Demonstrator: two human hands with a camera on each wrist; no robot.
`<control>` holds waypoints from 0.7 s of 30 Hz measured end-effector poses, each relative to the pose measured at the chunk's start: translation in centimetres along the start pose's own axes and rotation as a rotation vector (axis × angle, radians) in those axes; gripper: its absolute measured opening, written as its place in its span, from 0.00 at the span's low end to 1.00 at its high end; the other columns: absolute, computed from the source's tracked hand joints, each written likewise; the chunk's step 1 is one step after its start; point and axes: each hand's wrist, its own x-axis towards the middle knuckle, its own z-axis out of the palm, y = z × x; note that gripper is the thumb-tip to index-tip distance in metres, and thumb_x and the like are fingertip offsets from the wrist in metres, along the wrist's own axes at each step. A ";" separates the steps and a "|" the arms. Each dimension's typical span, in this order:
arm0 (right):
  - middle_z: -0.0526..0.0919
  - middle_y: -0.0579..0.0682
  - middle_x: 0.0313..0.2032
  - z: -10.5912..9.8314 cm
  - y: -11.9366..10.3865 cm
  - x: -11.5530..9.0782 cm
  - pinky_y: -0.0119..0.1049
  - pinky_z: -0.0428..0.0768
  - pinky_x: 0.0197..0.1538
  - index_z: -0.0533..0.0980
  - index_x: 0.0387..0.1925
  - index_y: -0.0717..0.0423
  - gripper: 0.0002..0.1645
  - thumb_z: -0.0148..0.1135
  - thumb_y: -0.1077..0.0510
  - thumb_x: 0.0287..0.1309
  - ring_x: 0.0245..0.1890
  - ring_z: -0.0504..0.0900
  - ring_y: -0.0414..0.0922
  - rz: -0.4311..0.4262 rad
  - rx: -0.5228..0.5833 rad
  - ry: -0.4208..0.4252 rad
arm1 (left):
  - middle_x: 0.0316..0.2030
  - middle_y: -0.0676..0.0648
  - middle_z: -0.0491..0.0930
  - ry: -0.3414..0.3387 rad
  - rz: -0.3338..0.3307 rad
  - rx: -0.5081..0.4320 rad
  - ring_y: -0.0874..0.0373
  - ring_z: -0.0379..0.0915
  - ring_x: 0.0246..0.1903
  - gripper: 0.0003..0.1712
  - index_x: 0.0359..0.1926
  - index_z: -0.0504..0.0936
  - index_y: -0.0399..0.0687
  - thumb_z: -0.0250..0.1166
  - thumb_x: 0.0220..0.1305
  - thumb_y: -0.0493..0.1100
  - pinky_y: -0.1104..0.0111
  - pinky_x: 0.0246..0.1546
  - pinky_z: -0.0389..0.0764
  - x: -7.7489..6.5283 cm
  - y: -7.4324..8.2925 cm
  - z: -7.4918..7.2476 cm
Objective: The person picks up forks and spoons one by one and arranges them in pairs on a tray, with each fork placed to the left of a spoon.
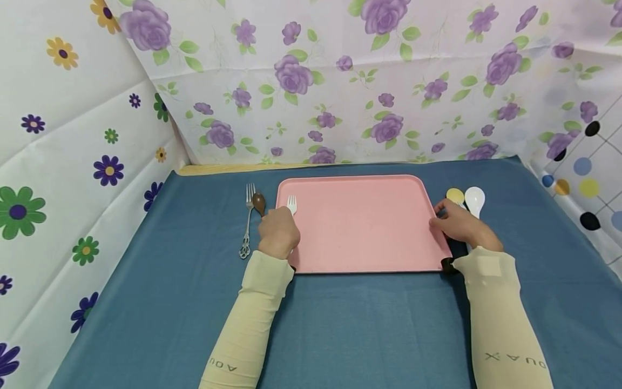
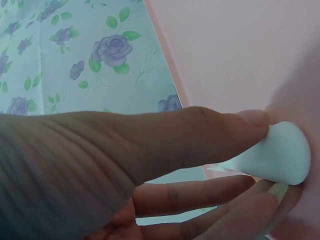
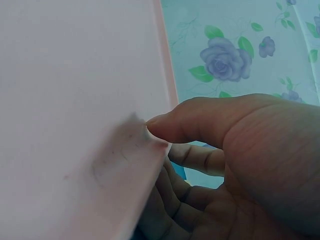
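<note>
A pink rectangular tray [image 1: 364, 227] lies on the blue cloth. At its left edge my left hand [image 1: 279, 233] pinches a white fork; the tines [image 1: 291, 203] show past the knuckles in the head view. Up close in the left wrist view, the fork's broad rounded white handle end [image 2: 280, 152] sits between thumb and fingers, over the tray's surface. On the other side, my right hand [image 1: 464, 224] grips the tray's right edge. The right wrist view has its thumb [image 3: 185, 120] on top of the rim and the other fingers curled underneath.
Left of the tray lie a metal fork [image 1: 247, 224] with an ornate handle and a brown spoon [image 1: 259, 203]. Beyond the right hand are a white spoon [image 1: 474, 199] and a yellow round-headed utensil [image 1: 455, 195], partly hidden. Flowered cloth [image 1: 291, 108] hangs behind the table.
</note>
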 end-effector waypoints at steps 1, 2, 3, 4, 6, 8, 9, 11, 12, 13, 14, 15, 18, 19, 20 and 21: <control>0.72 0.66 0.49 0.0 0.0 0.0 0.53 0.75 0.49 0.60 0.56 0.67 0.25 0.51 0.53 0.67 0.45 0.74 0.55 0.000 -0.001 0.001 | 0.36 0.37 0.82 0.003 0.000 -0.002 0.46 0.79 0.30 0.15 0.42 0.82 0.35 0.67 0.51 0.32 0.54 0.32 0.83 0.0 0.0 0.0; 0.72 0.66 0.49 0.0 0.0 0.0 0.54 0.75 0.49 0.60 0.56 0.67 0.25 0.51 0.53 0.67 0.45 0.75 0.55 0.000 0.000 0.002 | 0.36 0.36 0.82 0.005 0.002 -0.006 0.46 0.79 0.29 0.14 0.42 0.82 0.35 0.67 0.51 0.32 0.54 0.32 0.83 0.0 0.0 0.0; 0.72 0.66 0.49 0.0 -0.1 0.0 0.54 0.75 0.49 0.60 0.56 0.67 0.25 0.51 0.53 0.67 0.45 0.75 0.55 0.000 -0.001 0.002 | 0.36 0.36 0.82 0.006 0.003 -0.008 0.46 0.79 0.29 0.14 0.42 0.82 0.35 0.67 0.51 0.32 0.54 0.31 0.83 0.0 0.1 0.0; 0.72 0.66 0.49 0.0 -0.1 0.0 0.54 0.75 0.49 0.60 0.56 0.67 0.25 0.51 0.53 0.67 0.45 0.75 0.55 0.001 -0.003 0.003 | 0.36 0.36 0.82 0.007 0.006 -0.010 0.46 0.79 0.29 0.14 0.42 0.82 0.35 0.67 0.51 0.32 0.54 0.31 0.83 0.0 0.1 0.0; 0.72 0.66 0.49 0.0 0.0 0.1 0.54 0.75 0.49 0.60 0.56 0.67 0.25 0.51 0.53 0.67 0.45 0.74 0.56 0.005 -0.002 0.001 | 0.35 0.36 0.82 0.010 0.009 -0.013 0.46 0.79 0.29 0.14 0.42 0.82 0.35 0.67 0.51 0.32 0.54 0.30 0.83 0.0 0.1 0.1; 0.72 0.66 0.49 0.0 0.0 0.1 0.54 0.75 0.49 0.60 0.56 0.67 0.26 0.51 0.53 0.67 0.46 0.74 0.56 0.008 -0.003 0.000 | 0.35 0.36 0.82 0.012 0.016 -0.012 0.46 0.79 0.29 0.14 0.41 0.83 0.35 0.67 0.50 0.32 0.54 0.30 0.83 0.0 0.1 0.1; 0.72 0.66 0.49 0.0 0.0 0.1 0.55 0.75 0.49 0.60 0.56 0.67 0.26 0.51 0.52 0.67 0.46 0.74 0.56 0.010 -0.003 -0.001 | 0.35 0.36 0.82 0.014 0.019 -0.012 0.45 0.79 0.29 0.14 0.41 0.83 0.35 0.68 0.50 0.32 0.54 0.29 0.83 0.0 0.1 0.1; 0.72 0.66 0.49 0.0 0.0 0.1 0.55 0.75 0.50 0.60 0.56 0.67 0.26 0.51 0.52 0.67 0.46 0.74 0.56 0.013 -0.002 -0.001 | 0.34 0.37 0.82 0.016 0.020 -0.011 0.45 0.79 0.28 0.14 0.40 0.83 0.35 0.68 0.49 0.32 0.54 0.28 0.83 0.1 0.1 0.2; 0.72 0.66 0.49 0.0 0.0 0.1 0.55 0.75 0.50 0.60 0.56 0.67 0.26 0.51 0.53 0.67 0.46 0.74 0.56 0.014 -0.002 -0.001 | 0.34 0.37 0.82 0.016 0.021 -0.010 0.45 0.79 0.28 0.14 0.40 0.83 0.36 0.68 0.49 0.32 0.54 0.28 0.83 0.1 0.1 0.2; 0.72 0.67 0.49 0.0 0.0 0.0 0.55 0.75 0.50 0.60 0.56 0.67 0.26 0.51 0.53 0.67 0.46 0.74 0.56 0.014 -0.003 0.000 | 0.34 0.37 0.82 0.014 0.021 -0.011 0.46 0.79 0.28 0.14 0.40 0.83 0.36 0.69 0.48 0.32 0.54 0.28 0.83 0.1 0.1 0.3; 0.72 0.67 0.49 0.0 0.0 0.0 0.55 0.75 0.50 0.60 0.56 0.67 0.25 0.50 0.53 0.67 0.46 0.74 0.56 0.013 -0.005 0.001 | 0.33 0.37 0.82 0.014 0.021 -0.012 0.46 0.79 0.28 0.15 0.41 0.83 0.36 0.69 0.48 0.32 0.55 0.28 0.83 0.2 0.1 0.3; 0.72 0.67 0.49 0.0 0.0 0.0 0.55 0.75 0.50 0.60 0.56 0.67 0.25 0.50 0.53 0.67 0.46 0.75 0.56 0.011 -0.006 0.001 | 0.33 0.37 0.82 0.015 0.020 -0.013 0.46 0.79 0.27 0.15 0.41 0.83 0.36 0.69 0.48 0.32 0.55 0.28 0.83 0.2 0.1 0.3; 0.73 0.67 0.49 0.1 -0.1 0.0 0.54 0.76 0.49 0.60 0.55 0.67 0.25 0.50 0.53 0.67 0.45 0.75 0.56 0.004 -0.007 0.005 | 0.33 0.37 0.82 0.015 0.019 -0.015 0.46 0.78 0.27 0.16 0.41 0.83 0.36 0.70 0.48 0.32 0.55 0.27 0.83 0.3 0.1 0.3; 0.73 0.66 0.49 0.1 -0.1 0.0 0.54 0.76 0.49 0.60 0.55 0.67 0.25 0.50 0.53 0.67 0.45 0.76 0.55 0.003 -0.008 0.006 | 0.33 0.37 0.82 0.016 0.020 -0.016 0.46 0.78 0.26 0.15 0.41 0.83 0.36 0.70 0.47 0.32 0.55 0.27 0.83 0.3 0.1 0.3; 0.73 0.66 0.48 0.0 -0.1 0.0 0.54 0.76 0.49 0.60 0.55 0.67 0.25 0.50 0.53 0.67 0.45 0.76 0.55 0.001 -0.008 0.007 | 0.33 0.36 0.82 0.018 0.021 -0.016 0.46 0.79 0.27 0.15 0.40 0.83 0.36 0.70 0.47 0.32 0.55 0.27 0.83 0.2 0.1 0.3; 0.73 0.66 0.48 0.0 -0.1 0.0 0.54 0.76 0.48 0.60 0.55 0.67 0.25 0.50 0.53 0.67 0.45 0.76 0.55 0.001 -0.006 0.007 | 0.33 0.36 0.82 0.020 0.021 -0.015 0.46 0.79 0.27 0.15 0.40 0.83 0.36 0.70 0.47 0.32 0.55 0.27 0.83 0.2 0.1 0.2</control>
